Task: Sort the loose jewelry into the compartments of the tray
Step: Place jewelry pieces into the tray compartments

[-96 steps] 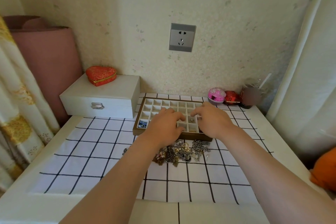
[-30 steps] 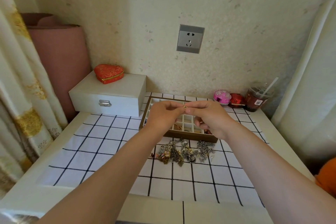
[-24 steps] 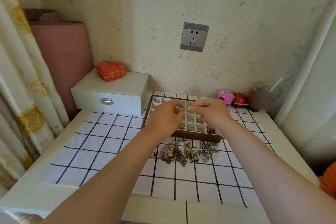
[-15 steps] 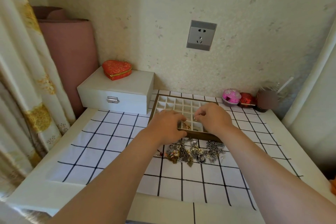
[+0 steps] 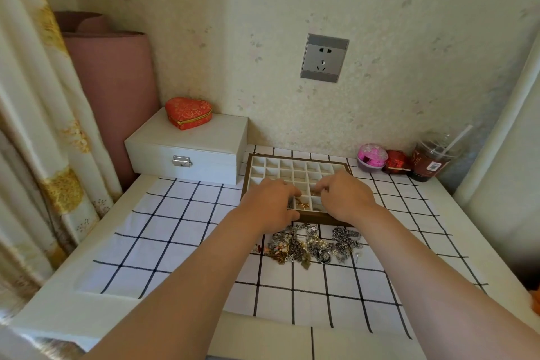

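While the loose jewelry (image 5: 312,245) lies heaped on the checked cloth (image 5: 175,228) just before the tray (image 5: 298,168), the left hand (image 5: 270,203) and right hand (image 5: 346,196) hang with curled fingers over its near compartments, though whether either grips anything is hidden.

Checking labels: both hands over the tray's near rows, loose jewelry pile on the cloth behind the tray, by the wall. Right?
No. Head view: the jewelry pile lies on the cloth in front of the tray, on the person's side. The left hand and right hand are over its near rows.
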{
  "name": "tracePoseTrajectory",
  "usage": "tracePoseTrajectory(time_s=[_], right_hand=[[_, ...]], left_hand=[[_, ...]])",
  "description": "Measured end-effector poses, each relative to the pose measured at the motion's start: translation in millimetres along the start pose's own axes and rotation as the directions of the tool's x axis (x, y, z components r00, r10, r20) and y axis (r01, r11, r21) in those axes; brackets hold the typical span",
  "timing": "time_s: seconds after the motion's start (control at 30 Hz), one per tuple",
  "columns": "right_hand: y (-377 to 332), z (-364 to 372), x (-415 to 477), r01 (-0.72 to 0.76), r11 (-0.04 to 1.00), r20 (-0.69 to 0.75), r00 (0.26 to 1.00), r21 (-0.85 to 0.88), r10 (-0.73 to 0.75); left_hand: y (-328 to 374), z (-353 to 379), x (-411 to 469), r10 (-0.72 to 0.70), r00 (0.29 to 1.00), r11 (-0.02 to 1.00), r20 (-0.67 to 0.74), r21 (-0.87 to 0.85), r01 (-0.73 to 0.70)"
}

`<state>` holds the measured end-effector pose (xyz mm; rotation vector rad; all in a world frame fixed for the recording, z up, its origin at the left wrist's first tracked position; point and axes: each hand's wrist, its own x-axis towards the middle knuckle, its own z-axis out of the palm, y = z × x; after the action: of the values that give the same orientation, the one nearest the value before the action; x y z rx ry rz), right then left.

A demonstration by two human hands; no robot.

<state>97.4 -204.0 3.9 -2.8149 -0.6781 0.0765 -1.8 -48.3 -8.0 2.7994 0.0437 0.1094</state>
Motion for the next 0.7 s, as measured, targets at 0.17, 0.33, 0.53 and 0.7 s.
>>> tracePoseTrajectory(time_s=[0.17, 0.33, 0.53, 0.7], right_hand=[[1.8, -1.4, -1.7, 0.042, 0.998, 0.017, 0.999, 0.039, -0.043], [3.9, -10.5, -12.5, 0.178, 0.982, -0.066, 0.983, 0.057, -0.174], [4.8, -20.0, -40.8, 0.355, 0.933, 0.09, 0.929, 0.066, -0.36], [9.0, -18.1, -55.2, 0.392, 0.92, 0.193, 0.905, -0.025, -0.38]], left_hand=[[-3.3, -0.2, -0.2, 0.011, 1.0, 0.999, 0.006, -0.037, -0.011], [-4.5, -0.8, -3.0, 0.025, 0.999, 0.999, -0.023, -0.023, -0.026], [4.1, -7.0, -6.4, 0.11, 0.981, 0.991, -0.159, -0.059, -0.12], [21.3, -6.2, -17.0, 0.139, 0.99, 0.973, 0.019, -0.189, -0.133]])
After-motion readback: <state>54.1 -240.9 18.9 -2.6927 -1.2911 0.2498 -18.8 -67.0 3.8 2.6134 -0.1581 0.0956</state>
